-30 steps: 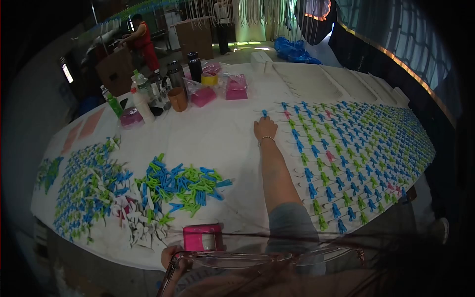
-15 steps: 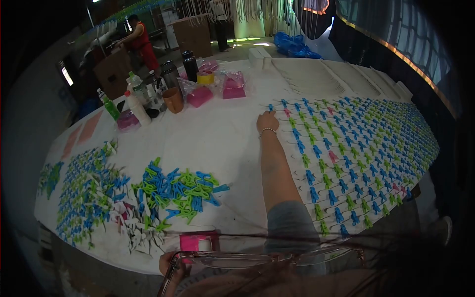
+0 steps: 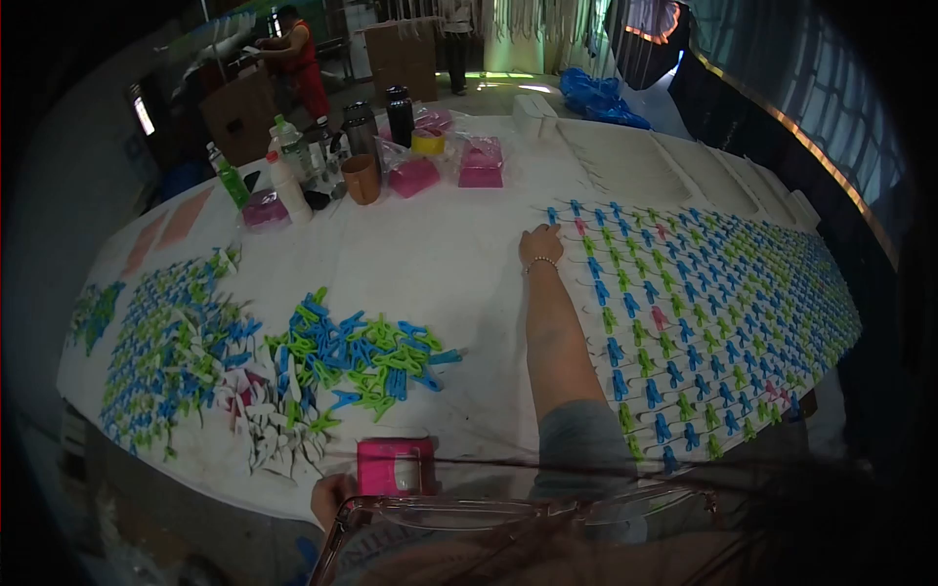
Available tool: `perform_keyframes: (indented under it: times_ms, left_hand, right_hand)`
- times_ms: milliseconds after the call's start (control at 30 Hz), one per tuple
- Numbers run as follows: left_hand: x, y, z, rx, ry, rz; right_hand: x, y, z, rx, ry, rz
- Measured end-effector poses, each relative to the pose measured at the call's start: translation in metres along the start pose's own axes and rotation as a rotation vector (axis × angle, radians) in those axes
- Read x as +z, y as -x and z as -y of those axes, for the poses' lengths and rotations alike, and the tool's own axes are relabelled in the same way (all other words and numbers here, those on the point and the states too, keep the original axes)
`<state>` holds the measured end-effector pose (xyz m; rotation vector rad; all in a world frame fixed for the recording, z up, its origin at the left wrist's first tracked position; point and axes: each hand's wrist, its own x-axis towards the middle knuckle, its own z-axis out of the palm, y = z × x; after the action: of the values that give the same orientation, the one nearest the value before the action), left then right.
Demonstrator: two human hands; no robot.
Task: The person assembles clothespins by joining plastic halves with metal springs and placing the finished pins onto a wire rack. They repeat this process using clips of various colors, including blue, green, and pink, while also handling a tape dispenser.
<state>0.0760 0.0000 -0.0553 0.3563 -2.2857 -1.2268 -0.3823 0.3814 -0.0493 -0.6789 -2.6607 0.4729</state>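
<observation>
My right hand, a bead bracelet at its wrist, reaches far across the white table. Its curled fingers meet the lower end of a blue clothespin at the far left corner of the laid-out rows. Blue, green and a few pink clothespins lie there with thin pale strips at them. Low in view, my left hand is curled at the near table edge, left of a bright pink packet; glasses partly cover it, and anything inside is hidden. A loose heap of green and blue clothespins lies beyond the packet.
More clothespins mixed with white strips cover the table's left side. Bottles, a brown mug and pink bagged packs stand at the back. Pale strips lie at far right. A person in red stands beyond.
The view has shifted slightly, so the table sits differently in frame. My right hand stays at the same corner clothespin. My left hand remains beside the pink packet, which shows more fully now.
</observation>
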Motion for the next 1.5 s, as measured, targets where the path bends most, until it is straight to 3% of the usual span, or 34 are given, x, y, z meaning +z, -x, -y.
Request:
perform_keyframes:
  times_ms: [100,167,267,367,600,667,800,867,900,967,1033,1067,1100,1167,1267,1333,1400,1500]
  left_hand:
    - [0.005,0.018,0.091,-0.076,0.162,0.088]
    - [-0.006,0.001,0.028,0.032,0.117,0.147]
    - [-0.01,-0.005,0.0,0.007,0.084,0.162]
    - [-0.017,-0.009,-0.004,0.015,0.112,0.233]
    - [-0.029,-0.029,0.01,0.039,0.323,0.336]
    - [-0.044,-0.046,0.0,0.179,0.168,0.285]
    - [-0.06,-0.096,0.027,0.237,0.027,0.167]
    - [-0.063,-0.112,0.034,0.407,-0.238,0.102]
    - [-0.063,-0.116,0.033,0.407,-0.233,0.103]
    - [-0.06,-0.12,0.028,0.629,-0.412,0.141]
    - [-0.057,-0.126,0.032,0.655,-0.405,0.154]
    - [-0.054,-0.128,0.034,0.682,-0.402,0.164]
    - [-0.054,-0.128,0.03,0.685,-0.394,0.165]
    - [-0.053,-0.13,0.021,0.259,0.094,0.158]
    - [-0.056,-0.136,0.007,0.193,0.268,0.178]
    - [-0.063,-0.134,-0.008,0.23,0.241,0.172]
    - [-0.068,-0.135,-0.008,0.533,-0.253,0.144]
    - [-0.065,-0.123,0.011,0.551,-0.511,0.198]
  right_hand:
    - [-0.018,0.028,0.001,-0.111,0.087,0.058]
    - [-0.018,0.044,-0.002,-0.218,0.17,0.043]
    - [-0.018,0.076,-0.01,-0.359,0.216,-0.013]
    - [-0.03,0.105,-0.013,-0.404,0.243,0.072]
    - [-0.039,0.159,-0.033,-0.579,0.275,0.03]
    - [-0.043,0.177,-0.037,-0.603,0.234,0.005]
    - [-0.054,0.218,-0.039,-0.65,0.178,-0.038]
    - [-0.06,0.236,-0.04,-0.66,0.141,-0.052]
    - [-0.065,0.245,-0.04,-0.683,0.116,-0.027]
    - [-0.086,0.268,-0.034,-0.703,0.096,0.0]
    - [-0.117,0.291,-0.023,-0.56,-0.045,0.197]
    - [-0.115,0.296,-0.027,-0.557,-0.039,0.194]
    - [-0.116,0.301,-0.028,-0.593,-0.182,0.13]
    - [-0.119,0.308,-0.029,-0.624,-0.315,0.061]
    - [-0.158,0.344,0.006,-0.713,-0.517,0.084]
    - [-0.173,0.364,0.028,-0.807,-0.707,0.171]
    - [-0.184,0.379,0.04,-0.853,-0.726,0.176]
    - [-0.186,0.392,0.047,-0.918,-0.751,0.202]
